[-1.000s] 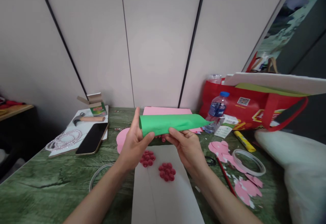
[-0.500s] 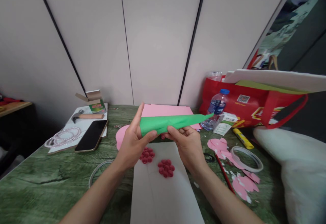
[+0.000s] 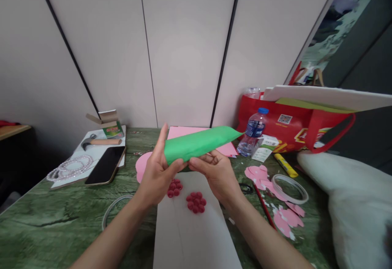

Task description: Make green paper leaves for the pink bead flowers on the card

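Observation:
A rolled green paper [image 3: 199, 143], wide at its left end and tapering to a point on the right, is held above the table. My left hand [image 3: 157, 171] grips its wide end, thumb below and a finger raised behind it. The thumb and fingers of my right hand [image 3: 216, 173] pinch its lower edge near the middle. Beneath them on a white board [image 3: 196, 240] lie two clusters of dark red round pieces, one [image 3: 196, 202] in full sight and the other [image 3: 174, 188] partly behind my left hand.
Pink sheets [image 3: 183, 131] lie behind the hands. At left are a phone [image 3: 105, 165], hammer [image 3: 102, 141], bead strings [image 3: 70, 168] and tape ring [image 3: 112, 210]. On the right are a bottle [image 3: 252, 132], red bag [image 3: 275, 118], yellow tube [image 3: 286, 165], tape roll [image 3: 303, 195] and pink cut-outs [image 3: 283, 222].
The green paper's right part has risen and looks broader and smoother. My right hand has shifted slightly left along its lower edge. The whole view has moved slightly.

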Demonstrator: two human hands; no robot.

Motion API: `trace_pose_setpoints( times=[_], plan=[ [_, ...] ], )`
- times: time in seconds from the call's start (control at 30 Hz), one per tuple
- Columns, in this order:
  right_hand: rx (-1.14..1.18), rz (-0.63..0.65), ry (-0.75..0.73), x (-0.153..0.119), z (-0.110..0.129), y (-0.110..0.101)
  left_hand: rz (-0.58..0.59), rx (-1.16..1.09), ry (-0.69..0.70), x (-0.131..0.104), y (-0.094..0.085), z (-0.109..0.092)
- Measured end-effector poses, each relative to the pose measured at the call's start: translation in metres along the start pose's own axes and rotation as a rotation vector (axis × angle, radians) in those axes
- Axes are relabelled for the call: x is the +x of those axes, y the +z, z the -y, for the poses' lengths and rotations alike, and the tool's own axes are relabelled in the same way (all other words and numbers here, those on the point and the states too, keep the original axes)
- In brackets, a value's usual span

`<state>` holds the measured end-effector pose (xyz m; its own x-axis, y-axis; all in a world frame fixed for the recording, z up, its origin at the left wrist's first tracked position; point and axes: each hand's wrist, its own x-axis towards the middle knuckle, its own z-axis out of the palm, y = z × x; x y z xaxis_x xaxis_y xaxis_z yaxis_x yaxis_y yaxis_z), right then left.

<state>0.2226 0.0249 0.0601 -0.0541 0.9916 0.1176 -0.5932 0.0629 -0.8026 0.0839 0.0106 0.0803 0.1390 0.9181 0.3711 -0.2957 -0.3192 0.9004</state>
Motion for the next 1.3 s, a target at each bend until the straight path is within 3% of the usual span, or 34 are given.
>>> trace_pose_setpoints(
  times=[0.13, 0.4, 0.6, 0.7, 0.87, 1.03, 1.17, 1.3],
  plan=[
    [-0.016, 0.015, 0.039, -0.001, 0.004, -0.001, 0.087, -0.052, -0.058, 0.000, -0.001, -0.002],
    [0.011, 0.030, 0.048, 0.006, 0.022, -0.010, 0.068, -0.218, -0.169, 0.000, -0.001, -0.014],
    [-0.018, 0.035, -0.010, 0.005, 0.031, -0.014, 0.021, -0.164, -0.151, 0.000, -0.005, -0.022],
    [0.003, 0.008, -0.028, 0.003, 0.029, -0.009, -0.056, -0.095, -0.095, 0.002, -0.006, -0.026],
    [0.146, -0.114, -0.088, -0.003, 0.011, 0.007, -0.408, -0.236, 0.028, -0.001, 0.010, -0.015],
    [0.108, -0.153, -0.064, -0.010, -0.009, 0.015, -0.312, -0.205, -0.153, -0.008, 0.024, 0.005],
    [0.009, -0.092, -0.052, -0.011, -0.013, 0.015, -0.338, -0.250, -0.117, -0.005, 0.022, 0.005],
    [-0.037, -0.144, -0.248, -0.007, 0.000, 0.010, -0.364, -0.269, -0.116, 0.000, 0.015, -0.007]
  ],
)
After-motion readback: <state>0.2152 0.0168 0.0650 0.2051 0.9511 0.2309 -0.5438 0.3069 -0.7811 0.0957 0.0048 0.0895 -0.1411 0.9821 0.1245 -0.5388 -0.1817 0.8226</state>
